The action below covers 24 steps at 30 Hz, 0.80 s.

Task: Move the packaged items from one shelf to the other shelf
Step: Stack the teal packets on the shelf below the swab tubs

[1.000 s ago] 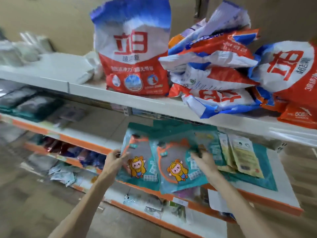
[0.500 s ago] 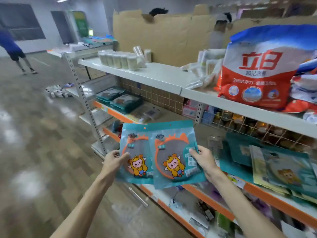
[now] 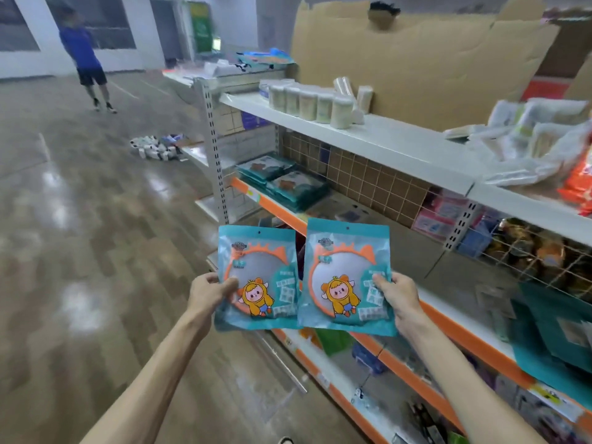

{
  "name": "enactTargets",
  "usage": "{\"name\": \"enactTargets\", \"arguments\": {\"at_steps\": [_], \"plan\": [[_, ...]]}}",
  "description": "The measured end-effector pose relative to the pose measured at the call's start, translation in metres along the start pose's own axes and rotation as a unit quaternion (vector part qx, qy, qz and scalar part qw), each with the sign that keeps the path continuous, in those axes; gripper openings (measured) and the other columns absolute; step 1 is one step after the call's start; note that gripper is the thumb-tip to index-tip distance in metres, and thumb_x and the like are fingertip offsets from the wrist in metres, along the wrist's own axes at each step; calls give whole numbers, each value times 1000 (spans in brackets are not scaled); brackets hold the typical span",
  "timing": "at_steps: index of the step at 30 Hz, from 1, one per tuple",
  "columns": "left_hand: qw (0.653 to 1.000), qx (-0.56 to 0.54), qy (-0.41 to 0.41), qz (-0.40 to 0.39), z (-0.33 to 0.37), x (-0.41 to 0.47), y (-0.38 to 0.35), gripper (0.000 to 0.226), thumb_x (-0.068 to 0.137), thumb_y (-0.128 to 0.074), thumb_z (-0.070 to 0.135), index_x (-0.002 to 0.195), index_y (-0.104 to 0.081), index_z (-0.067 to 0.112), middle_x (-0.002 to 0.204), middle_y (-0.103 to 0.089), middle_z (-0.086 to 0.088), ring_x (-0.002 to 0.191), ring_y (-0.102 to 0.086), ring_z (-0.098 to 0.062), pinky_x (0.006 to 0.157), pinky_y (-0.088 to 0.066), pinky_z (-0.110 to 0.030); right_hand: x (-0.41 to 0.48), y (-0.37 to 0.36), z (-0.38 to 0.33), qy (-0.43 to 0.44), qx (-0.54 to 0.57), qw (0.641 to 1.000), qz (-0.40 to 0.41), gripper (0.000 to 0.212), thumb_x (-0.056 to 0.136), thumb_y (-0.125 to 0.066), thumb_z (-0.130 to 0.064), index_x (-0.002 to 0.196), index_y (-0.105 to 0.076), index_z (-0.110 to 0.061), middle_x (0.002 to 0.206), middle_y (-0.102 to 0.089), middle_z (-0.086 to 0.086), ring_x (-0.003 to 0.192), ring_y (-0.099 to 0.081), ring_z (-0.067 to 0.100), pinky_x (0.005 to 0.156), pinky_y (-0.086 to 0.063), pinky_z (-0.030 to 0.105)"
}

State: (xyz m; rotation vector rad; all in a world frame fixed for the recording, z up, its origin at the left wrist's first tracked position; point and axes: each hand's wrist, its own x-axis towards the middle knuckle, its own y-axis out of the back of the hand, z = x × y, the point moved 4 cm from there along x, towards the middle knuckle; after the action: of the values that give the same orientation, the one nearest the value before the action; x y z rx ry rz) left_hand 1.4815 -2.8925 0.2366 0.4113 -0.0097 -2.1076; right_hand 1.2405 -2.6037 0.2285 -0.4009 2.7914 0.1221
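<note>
Packets: two teal pouches, left packet (image 3: 259,277) and right packet (image 3: 347,277), side by side, off the shelf (image 3: 352,133).
Left hand (image 3: 206,291): pinches left packet.
Right hand (image 3: 398,294): grips right packet.

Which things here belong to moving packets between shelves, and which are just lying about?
Job: left packet, held by the left hand; right packet, held by the right hand; teal packet stack on the orange-edged shelf.
Lying about: white jars; cardboard sheet; small boxes on the floor; clear bags.
</note>
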Motion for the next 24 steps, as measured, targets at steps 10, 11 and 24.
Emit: {"name": "enactTargets", "arguments": {"at_steps": [10,11,24], "plan": [[1000,-29,-7,-4,55,178,40,27,83,-75,13,103,-65,0,93,-74,-18,78,-72,-37,69,-61,-46,114,-155,-32,9,10,999,-38,12,93,-63,-11,97,-68,-1,84,-75,13,70,-73,24,62,-60,39],[999,-39,-8,-1,62,194,44,27,83,-75,12,104,-65,-1,93,-74,-19,76,-73,-37,67,-61,-45,124,-167,-39,14,5,999,-43,12,94,-63,-12,97,-69,-2,82,-75,10,67,-73,20,57,-59,34],[996,-36,41,-65,101,372,38,20,90,-68,12,105,-64,-1,90,-75,-19,81,-73,-38,72,-61,-48,213,-262,-70,-12,-9,1000,11,14,96,-62,-15,98,-67,-3,82,-76,7,69,-74,20,53,-54,27]]}}
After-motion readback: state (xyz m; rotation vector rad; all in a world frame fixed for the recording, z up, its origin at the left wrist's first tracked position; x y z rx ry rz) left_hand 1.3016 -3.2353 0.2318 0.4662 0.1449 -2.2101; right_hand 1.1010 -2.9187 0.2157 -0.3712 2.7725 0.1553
